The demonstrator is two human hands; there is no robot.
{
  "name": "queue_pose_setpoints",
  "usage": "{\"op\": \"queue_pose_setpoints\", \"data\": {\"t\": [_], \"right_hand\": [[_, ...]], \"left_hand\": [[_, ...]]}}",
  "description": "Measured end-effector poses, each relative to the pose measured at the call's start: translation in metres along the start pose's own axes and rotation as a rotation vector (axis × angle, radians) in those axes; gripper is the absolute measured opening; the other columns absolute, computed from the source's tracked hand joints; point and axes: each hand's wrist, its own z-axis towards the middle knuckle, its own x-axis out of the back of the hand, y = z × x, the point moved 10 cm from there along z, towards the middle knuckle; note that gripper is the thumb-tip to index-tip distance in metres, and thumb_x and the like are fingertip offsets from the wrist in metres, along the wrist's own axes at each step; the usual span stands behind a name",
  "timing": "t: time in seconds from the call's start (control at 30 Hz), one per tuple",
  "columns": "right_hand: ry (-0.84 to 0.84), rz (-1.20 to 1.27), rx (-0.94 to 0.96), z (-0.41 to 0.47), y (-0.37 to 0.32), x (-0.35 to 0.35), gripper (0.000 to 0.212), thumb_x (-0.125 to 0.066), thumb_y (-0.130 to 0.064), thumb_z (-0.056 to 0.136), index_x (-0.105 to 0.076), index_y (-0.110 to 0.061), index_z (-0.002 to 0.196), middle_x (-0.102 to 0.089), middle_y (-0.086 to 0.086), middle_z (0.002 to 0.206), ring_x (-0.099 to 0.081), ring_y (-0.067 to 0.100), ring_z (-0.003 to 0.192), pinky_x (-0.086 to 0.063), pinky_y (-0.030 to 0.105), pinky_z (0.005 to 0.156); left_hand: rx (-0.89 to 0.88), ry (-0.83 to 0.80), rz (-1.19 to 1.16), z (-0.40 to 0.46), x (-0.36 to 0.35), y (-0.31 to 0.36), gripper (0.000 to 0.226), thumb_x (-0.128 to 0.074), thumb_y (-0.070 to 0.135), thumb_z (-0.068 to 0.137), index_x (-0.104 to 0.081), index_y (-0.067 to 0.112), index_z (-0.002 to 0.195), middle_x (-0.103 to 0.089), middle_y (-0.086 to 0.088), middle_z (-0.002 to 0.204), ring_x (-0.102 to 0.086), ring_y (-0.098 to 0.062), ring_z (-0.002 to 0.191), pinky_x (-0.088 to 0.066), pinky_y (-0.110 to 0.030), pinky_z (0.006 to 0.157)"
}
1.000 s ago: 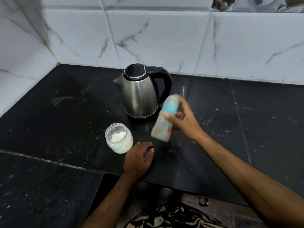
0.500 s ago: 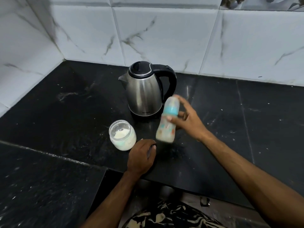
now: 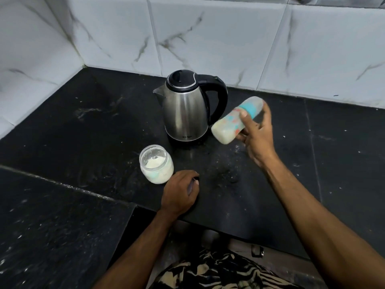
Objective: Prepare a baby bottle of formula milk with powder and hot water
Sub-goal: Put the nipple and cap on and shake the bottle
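Note:
My right hand (image 3: 258, 134) grips a baby bottle (image 3: 233, 124) in the air just right of the kettle. The bottle is capped, with a blue collar and coloured print. It lies steeply tilted, base toward the lower left, and pale milky liquid sits in the base. An open glass jar (image 3: 156, 163) of white powder stands on the black counter (image 3: 93, 132). My left hand (image 3: 180, 192) rests on the counter just right of the jar. Its fingers curl over a small dark object that is mostly hidden.
A steel electric kettle (image 3: 185, 109) with a black lid and handle stands shut behind the jar, its spout pointing left. White marble-look tiles line the back and left walls. A lower dark ledge (image 3: 52, 226) lies at front left. White specks dot the counter near my right wrist.
The bottle in my right hand has swung from nearly upright to steeply tilted and a little higher, blurred with motion. My left hand has stayed in place by the jar.

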Motion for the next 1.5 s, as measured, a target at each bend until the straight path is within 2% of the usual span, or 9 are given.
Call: {"op": "queue_pose_setpoints", "data": {"t": [0.07,0.2,0.4,0.57,0.77,0.93,1.13,1.33,1.5], "right_hand": [[-0.074,-0.069,-0.034,-0.009,0.008,-0.006,0.066,-0.065,-0.011,0.092,-0.030,-0.028,0.144,-0.074,-0.003,0.095,-0.073,0.019,0.090,-0.062,0.040,0.068],[-0.506,-0.396,-0.165,-0.047,0.041,-0.038,0.076,-0.072,-0.006,0.083,-0.032,-0.028,0.144,-0.071,0.011,0.108,-0.073,0.022,0.094,-0.060,0.034,0.069],[-0.110,-0.040,-0.056,-0.012,0.015,-0.016,0.068,-0.069,-0.018,0.087,-0.031,-0.029,0.143,-0.071,0.009,0.106,-0.072,0.023,0.093,-0.060,0.038,0.066],[-0.579,-0.423,-0.147,-0.048,0.042,-0.054,0.078,-0.074,-0.010,0.081,-0.032,-0.031,0.143,-0.069,0.016,0.115,-0.072,0.024,0.099,-0.060,0.036,0.072],[-0.131,-0.063,-0.020,-0.008,0.010,-0.024,0.070,-0.068,-0.015,0.088,-0.030,-0.027,0.145,-0.073,0.005,0.102,-0.072,0.026,0.095,-0.061,0.043,0.070],[-0.593,-0.402,-0.140,-0.052,0.045,-0.056,0.080,-0.074,-0.007,0.081,-0.031,-0.029,0.145,-0.070,0.011,0.111,-0.073,0.024,0.097,-0.059,0.032,0.071],[-0.167,-0.075,-0.026,-0.005,0.006,-0.027,0.079,-0.075,-0.024,0.080,-0.030,-0.030,0.145,-0.074,0.000,0.103,-0.072,0.024,0.097,-0.061,0.045,0.072],[-0.630,-0.417,-0.139,-0.050,0.040,-0.059,0.081,-0.075,-0.013,0.077,-0.033,-0.031,0.143,-0.070,0.014,0.114,-0.072,0.024,0.099,-0.060,0.034,0.071],[-0.218,-0.139,-0.025,-0.005,0.004,-0.031,0.080,-0.073,-0.024,0.078,-0.030,-0.029,0.145,-0.072,0.007,0.110,-0.072,0.027,0.099,-0.061,0.046,0.071]], "left_hand": [[0.005,-0.005,-0.003,0.000,-0.002,-0.002,0.028,-0.056,0.030,0.088,-0.072,0.013,0.103,-0.071,0.004,0.105,-0.063,-0.013,0.099,-0.048,-0.025,0.090],[-0.017,-0.053,0.015,0.000,-0.005,-0.002,0.035,-0.063,0.035,0.081,-0.069,0.015,0.109,-0.069,0.003,0.108,-0.062,-0.014,0.100,-0.049,-0.027,0.089],[-0.019,-0.080,0.065,-0.001,-0.008,-0.001,0.039,-0.065,0.037,0.079,-0.068,0.016,0.112,-0.068,0.005,0.114,-0.060,-0.014,0.106,-0.045,-0.024,0.094],[-0.022,-0.141,0.126,0.000,-0.015,-0.004,0.043,-0.056,0.042,0.083,-0.068,0.014,0.112,-0.067,0.002,0.112,-0.059,-0.019,0.103,-0.041,-0.025,0.090],[-0.004,-0.072,0.078,-0.001,-0.007,-0.002,0.038,-0.065,0.038,0.081,-0.068,0.017,0.113,-0.068,0.005,0.114,-0.058,-0.013,0.106,-0.042,-0.021,0.094],[-0.024,-0.115,0.113,0.000,-0.012,-0.001,0.038,-0.062,0.038,0.081,-0.068,0.014,0.110,-0.067,0.003,0.107,-0.059,-0.017,0.099,-0.040,-0.021,0.087],[0.001,-0.081,0.091,-0.001,-0.008,-0.002,0.038,-0.063,0.039,0.081,-0.068,0.018,0.113,-0.067,0.005,0.114,-0.058,-0.012,0.106,-0.038,-0.018,0.094],[-0.003,-0.133,0.126,0.000,-0.012,-0.002,0.042,-0.060,0.040,0.081,-0.067,0.016,0.115,-0.067,0.004,0.113,-0.059,-0.017,0.104,-0.040,-0.022,0.090],[0.009,-0.082,0.094,-0.001,-0.007,-0.001,0.038,-0.064,0.037,0.081,-0.068,0.017,0.113,-0.067,0.005,0.115,-0.059,-0.014,0.106,-0.041,-0.021,0.095]]}}
